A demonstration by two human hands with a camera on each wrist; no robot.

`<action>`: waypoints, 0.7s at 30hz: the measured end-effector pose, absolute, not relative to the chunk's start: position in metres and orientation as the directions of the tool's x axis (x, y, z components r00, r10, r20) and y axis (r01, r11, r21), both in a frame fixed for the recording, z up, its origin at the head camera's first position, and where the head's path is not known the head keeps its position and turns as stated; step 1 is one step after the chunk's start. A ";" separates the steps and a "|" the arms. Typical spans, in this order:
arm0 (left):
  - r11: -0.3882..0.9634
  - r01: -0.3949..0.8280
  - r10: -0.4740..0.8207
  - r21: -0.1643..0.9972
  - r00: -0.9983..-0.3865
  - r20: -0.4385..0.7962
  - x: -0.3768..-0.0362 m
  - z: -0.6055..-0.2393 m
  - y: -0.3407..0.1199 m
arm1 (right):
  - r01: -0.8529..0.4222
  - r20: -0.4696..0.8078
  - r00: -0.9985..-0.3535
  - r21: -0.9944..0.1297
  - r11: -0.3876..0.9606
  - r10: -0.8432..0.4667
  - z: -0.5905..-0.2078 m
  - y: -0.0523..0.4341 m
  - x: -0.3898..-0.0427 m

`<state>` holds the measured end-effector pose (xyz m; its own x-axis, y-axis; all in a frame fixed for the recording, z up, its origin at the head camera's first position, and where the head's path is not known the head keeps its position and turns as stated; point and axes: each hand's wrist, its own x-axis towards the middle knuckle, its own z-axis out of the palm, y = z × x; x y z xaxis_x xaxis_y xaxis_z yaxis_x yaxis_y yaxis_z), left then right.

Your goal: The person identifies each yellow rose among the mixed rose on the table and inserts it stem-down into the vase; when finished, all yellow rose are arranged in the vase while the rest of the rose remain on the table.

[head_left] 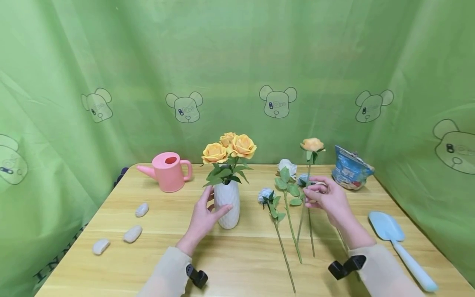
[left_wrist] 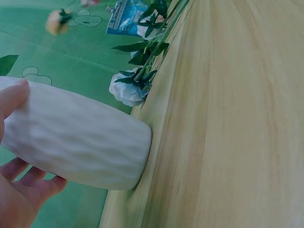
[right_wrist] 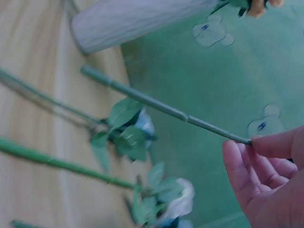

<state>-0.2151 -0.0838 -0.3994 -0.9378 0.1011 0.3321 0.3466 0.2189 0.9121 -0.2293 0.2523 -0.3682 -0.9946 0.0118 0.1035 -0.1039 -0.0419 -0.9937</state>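
A: Item one?
B: Orange rose (head_left: 312,144), single stem, held upright above the wooden table (head_left: 237,264), pinched at mid-stem by right hand (head_left: 326,197), fingers and thumb closed on the stem; bloom well above the hand

A: Lying close by?
B: White rose (head_left: 288,166) and two pale blue roses (head_left: 265,194), flat on the table just left of the right hand, stems pointing toward the near edge

A: Next entry?
B: White ribbed vase (head_left: 228,204), upright, centre of table, three orange roses (head_left: 231,149) inside; cupped by left hand (head_left: 203,218), thumb on one side, fingers on the other, curled round the body

A: Outer items?
B: Pink watering can (head_left: 168,170) back left; three pebbles (head_left: 132,234) near left edge; blue packet (head_left: 350,167) back right; light blue spatula (head_left: 400,247) front right; green bear-print curtain (head_left: 237,62) behind
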 end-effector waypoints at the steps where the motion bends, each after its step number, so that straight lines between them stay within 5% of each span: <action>1: 0.218 0.345 0.102 0.913 -0.938 0.330 -0.215 -0.399 -0.084 | -0.128 0.128 -0.992 -0.989 -0.067 0.007 -0.363 0.250 -0.228; 21: 0.216 0.341 0.104 0.915 -0.940 0.326 -0.215 -0.397 -0.084 | -0.524 0.446 -0.852 -0.738 -0.425 0.274 -0.290 0.150 -0.218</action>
